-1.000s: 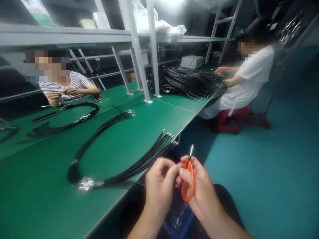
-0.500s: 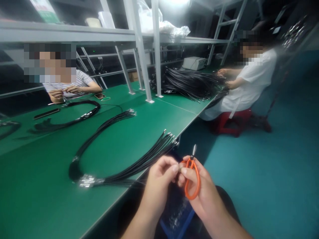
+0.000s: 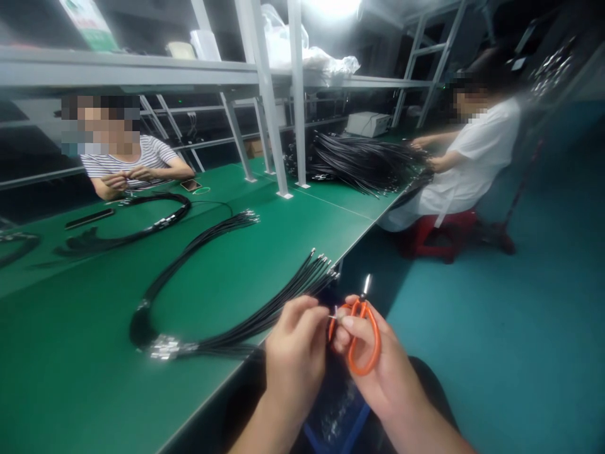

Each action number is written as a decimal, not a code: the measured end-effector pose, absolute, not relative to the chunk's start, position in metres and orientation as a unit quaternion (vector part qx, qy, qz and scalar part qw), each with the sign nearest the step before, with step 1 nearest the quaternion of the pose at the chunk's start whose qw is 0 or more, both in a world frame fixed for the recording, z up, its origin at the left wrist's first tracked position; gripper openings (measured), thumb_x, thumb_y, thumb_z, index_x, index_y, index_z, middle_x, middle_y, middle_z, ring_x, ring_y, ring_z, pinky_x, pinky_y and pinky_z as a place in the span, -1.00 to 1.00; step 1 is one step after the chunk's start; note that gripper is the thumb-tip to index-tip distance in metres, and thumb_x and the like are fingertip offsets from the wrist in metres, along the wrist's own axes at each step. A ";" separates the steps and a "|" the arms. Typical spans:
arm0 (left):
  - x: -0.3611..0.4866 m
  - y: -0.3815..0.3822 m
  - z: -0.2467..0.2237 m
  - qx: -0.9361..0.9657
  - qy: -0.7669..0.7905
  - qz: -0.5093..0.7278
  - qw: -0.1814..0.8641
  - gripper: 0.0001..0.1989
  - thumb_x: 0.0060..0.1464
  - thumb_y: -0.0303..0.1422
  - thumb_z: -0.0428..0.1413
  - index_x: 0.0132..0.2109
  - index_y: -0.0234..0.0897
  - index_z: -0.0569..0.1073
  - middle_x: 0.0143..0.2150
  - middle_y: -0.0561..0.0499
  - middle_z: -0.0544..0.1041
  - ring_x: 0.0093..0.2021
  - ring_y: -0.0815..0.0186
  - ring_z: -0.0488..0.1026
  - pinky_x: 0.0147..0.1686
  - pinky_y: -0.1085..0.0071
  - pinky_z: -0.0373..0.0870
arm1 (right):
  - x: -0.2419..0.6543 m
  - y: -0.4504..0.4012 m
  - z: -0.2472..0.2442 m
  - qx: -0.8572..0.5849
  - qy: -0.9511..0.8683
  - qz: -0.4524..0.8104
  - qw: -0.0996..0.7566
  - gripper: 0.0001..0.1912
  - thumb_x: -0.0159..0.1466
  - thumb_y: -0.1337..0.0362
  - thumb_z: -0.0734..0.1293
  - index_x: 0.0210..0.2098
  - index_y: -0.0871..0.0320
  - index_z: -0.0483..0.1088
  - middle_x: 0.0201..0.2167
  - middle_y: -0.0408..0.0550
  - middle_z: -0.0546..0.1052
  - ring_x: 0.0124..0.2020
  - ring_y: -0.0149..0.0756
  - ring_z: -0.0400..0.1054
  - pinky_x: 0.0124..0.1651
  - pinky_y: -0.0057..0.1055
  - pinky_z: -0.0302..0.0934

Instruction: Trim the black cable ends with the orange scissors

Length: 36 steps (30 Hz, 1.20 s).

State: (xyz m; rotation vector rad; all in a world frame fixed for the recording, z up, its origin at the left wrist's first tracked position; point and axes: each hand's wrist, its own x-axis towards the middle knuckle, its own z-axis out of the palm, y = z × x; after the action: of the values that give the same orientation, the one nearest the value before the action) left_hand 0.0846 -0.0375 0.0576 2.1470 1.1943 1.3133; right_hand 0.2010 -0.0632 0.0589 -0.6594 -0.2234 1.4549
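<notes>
Orange-handled scissors [image 3: 363, 340] hang in my right hand [image 3: 382, 353], their metal tip pointing up and away. The thumb and fingertips of that hand also pinch a tiny light piece [image 3: 339, 316], too small to name. Just left of it, my left hand [image 3: 297, 340] has its fingertips pressed together; what they hold, if anything, is too small to tell. Beyond my left hand, a bundle of black cables [image 3: 246, 325] with silvery ends lies curved on the green table [image 3: 85, 353].
Below my hands is a blue-edged container [image 3: 357, 425] with small shiny bits. A person in stripes [image 3: 155, 157] sits across the table, another in white [image 3: 486, 151] at the far right beside a cable pile [image 3: 354, 157]. Shelf posts [image 3: 274, 132] stand on the table.
My left hand has moved slightly left, away from the right fingertips, and turned. The small piece between the right fingertips now shows more. The scissors stay in the right hand.
</notes>
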 end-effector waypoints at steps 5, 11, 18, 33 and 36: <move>0.080 -0.042 0.059 0.681 0.436 0.403 0.429 -0.94 0.16 -0.41 0.06 -0.23 -0.25 0.42 -0.31 0.01 0.49 -0.32 0.29 0.44 -0.30 0.45 0.36 | 0.197 -0.061 0.058 -0.281 -0.088 0.648 0.703 -0.74 0.09 0.48 0.35 -0.23 0.18 0.28 -0.44 -0.16 0.39 -0.55 -0.52 0.23 -0.44 -0.58 0.19; 0.080 -0.044 0.052 0.635 0.431 0.428 0.476 -0.89 0.15 -0.37 0.10 -0.34 -0.28 0.44 -0.43 0.06 0.45 -0.42 0.35 0.37 -0.39 0.51 0.28 | 0.196 -0.059 0.061 -0.328 -0.144 0.623 0.695 -0.72 0.12 0.41 0.38 -0.21 0.17 0.25 -0.44 -0.15 0.44 -0.59 -0.53 0.21 -0.52 -0.59 0.12; 0.077 -0.042 0.055 0.621 0.392 0.419 0.534 -0.85 0.14 -0.35 0.12 -0.38 -0.31 0.44 -0.48 0.08 0.39 -0.50 0.42 0.26 -0.49 0.53 0.21 | 0.200 -0.054 0.064 -0.349 -0.231 0.594 0.687 -0.68 0.12 0.42 0.40 -0.18 0.16 0.26 -0.37 -0.15 0.47 -0.65 -0.64 0.12 -0.57 -0.64 0.03; 0.079 -0.042 0.055 0.616 0.408 0.427 0.522 -0.85 0.13 -0.35 0.12 -0.39 -0.31 0.41 -0.49 0.09 0.37 -0.51 0.42 0.27 -0.48 0.54 0.23 | 0.210 -0.065 0.055 -0.494 -0.475 0.355 0.636 -0.72 0.21 0.37 0.34 -0.11 0.00 0.28 -0.17 -0.14 0.51 -0.32 -0.46 0.39 -0.25 -0.54 0.31; 0.079 -0.044 0.056 0.615 0.410 0.428 0.520 -0.85 0.12 -0.36 0.12 -0.39 -0.32 0.41 -0.49 0.08 0.37 -0.51 0.41 0.27 -0.48 0.54 0.23 | 0.207 -0.063 0.053 -0.504 -0.498 0.316 0.630 -0.80 0.22 0.34 0.34 -0.16 0.02 0.31 -0.32 -0.16 0.52 -0.28 -0.41 0.43 -0.25 -0.54 0.33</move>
State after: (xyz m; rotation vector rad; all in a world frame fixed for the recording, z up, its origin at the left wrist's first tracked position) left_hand 0.0790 -0.0437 0.0562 1.4751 0.9832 1.0274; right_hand 0.2070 -0.0627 0.0535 -1.1545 -1.1411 0.7239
